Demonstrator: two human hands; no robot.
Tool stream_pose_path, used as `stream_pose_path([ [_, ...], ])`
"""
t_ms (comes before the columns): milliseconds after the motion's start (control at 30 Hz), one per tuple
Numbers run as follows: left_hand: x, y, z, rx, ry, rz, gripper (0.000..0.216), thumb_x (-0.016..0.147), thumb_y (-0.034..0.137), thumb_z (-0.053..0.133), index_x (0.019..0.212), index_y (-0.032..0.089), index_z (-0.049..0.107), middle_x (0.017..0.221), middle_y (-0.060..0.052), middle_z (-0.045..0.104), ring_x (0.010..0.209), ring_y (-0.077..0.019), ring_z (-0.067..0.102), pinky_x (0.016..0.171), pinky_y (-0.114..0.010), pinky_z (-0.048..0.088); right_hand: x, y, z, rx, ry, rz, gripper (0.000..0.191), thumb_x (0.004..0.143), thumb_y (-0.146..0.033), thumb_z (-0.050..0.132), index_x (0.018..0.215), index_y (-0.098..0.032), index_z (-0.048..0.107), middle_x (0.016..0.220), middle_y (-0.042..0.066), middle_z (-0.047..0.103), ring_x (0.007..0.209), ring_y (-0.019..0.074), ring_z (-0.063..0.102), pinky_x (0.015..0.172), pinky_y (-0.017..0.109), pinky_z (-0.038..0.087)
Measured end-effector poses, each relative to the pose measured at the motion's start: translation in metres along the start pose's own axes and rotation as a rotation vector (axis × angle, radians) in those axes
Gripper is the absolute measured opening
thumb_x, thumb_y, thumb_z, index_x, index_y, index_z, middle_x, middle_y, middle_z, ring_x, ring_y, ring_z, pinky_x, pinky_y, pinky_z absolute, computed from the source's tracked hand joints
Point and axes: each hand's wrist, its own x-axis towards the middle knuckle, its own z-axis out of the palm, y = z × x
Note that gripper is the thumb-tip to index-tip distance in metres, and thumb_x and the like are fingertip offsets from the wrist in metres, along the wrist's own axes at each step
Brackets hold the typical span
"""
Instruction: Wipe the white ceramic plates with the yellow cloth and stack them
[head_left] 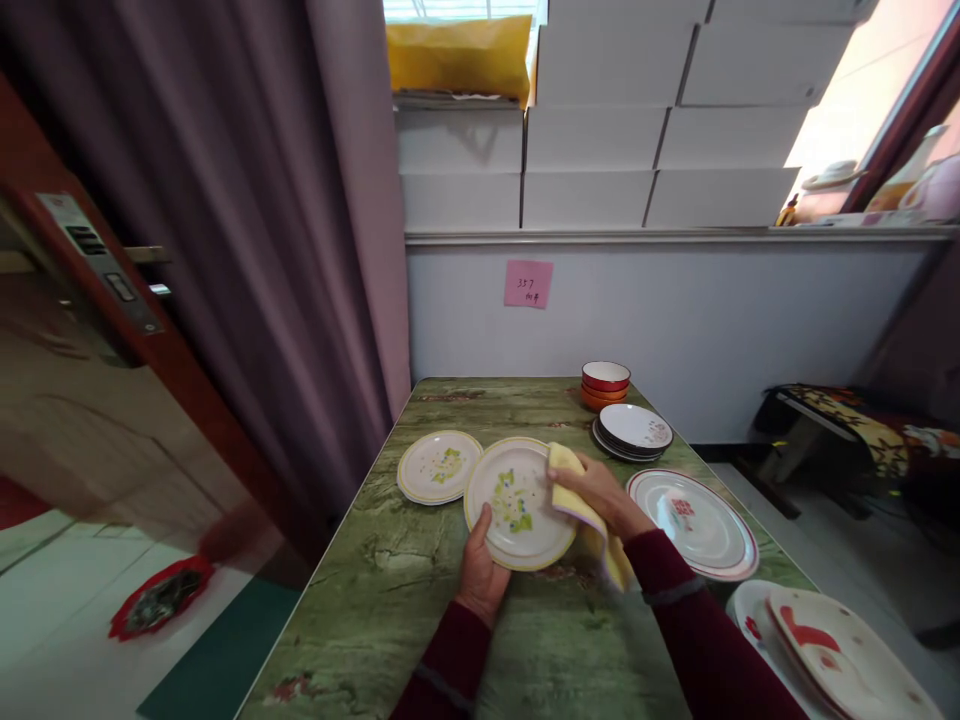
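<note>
A round white plate (491, 490) with a yellow rim and a green leaf pattern is held above the table, tilted toward me. My left hand (482, 570) grips its lower left edge, thumb on top and fingers underneath. At the plate's right edge, my right hand (596, 490) is closed on a yellow cloth (562, 462), pressing it against the rim. The cloth's loose end hangs down below that hand. Just left of the held plate, matching plates (427, 468) lie stacked on the green wood-patterned table (375, 590).
Along the table's right side stand red and orange bowls (606, 375), dark-rimmed plates (630, 425), a large red-rimmed plate (705, 545) and patterned oval plates (862, 640). A pink note (528, 284) is on the wall behind. At left are a curtain (352, 200) and an open door (187, 420).
</note>
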Motion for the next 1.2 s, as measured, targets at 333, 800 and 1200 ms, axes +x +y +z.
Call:
stream_pose_path([
  [333,-0.008,-0.011,0.012,-0.082,-0.041,-0.031,0.055,0.098,0.050,0.041,0.140,0.017,0.053,0.139,-0.013,0.060,0.132,-0.0266,0.053,0.117,-0.044,0.033,-0.056,0.040,0.109,1.067,0.299,0.297,0.059,0.059,-0.041,0.087,0.106,-0.012,0.066,0.093,0.009,0.077,0.079,0.0253,0.073,0.076,0.036,0.059],
  [800,-0.008,0.020,0.000,-0.008,-0.204,-0.080,0.049,0.099,0.043,0.040,0.137,0.018,0.057,0.131,-0.011,0.066,0.138,-0.0284,0.045,0.121,-0.049,0.023,-0.019,-0.006,-0.028,0.089,0.095,0.109,0.026,0.048,-0.029,0.085,0.064,-0.017,0.068,0.056,0.001,0.065,0.054,0.0161,0.055,0.054,0.027,0.038],
  [1200,0.001,-0.005,-0.014,-0.050,-0.396,-0.075,0.058,0.100,0.053,0.032,0.137,0.017,0.057,0.145,-0.012,0.053,0.146,-0.0268,0.030,0.123,-0.051,0.010,0.010,-0.042,-0.014,0.008,-0.048,0.008,0.035,0.050,-0.038,0.086,0.074,-0.017,0.070,0.064,0.001,0.069,0.056,0.0176,0.059,0.053,0.027,0.041],
])
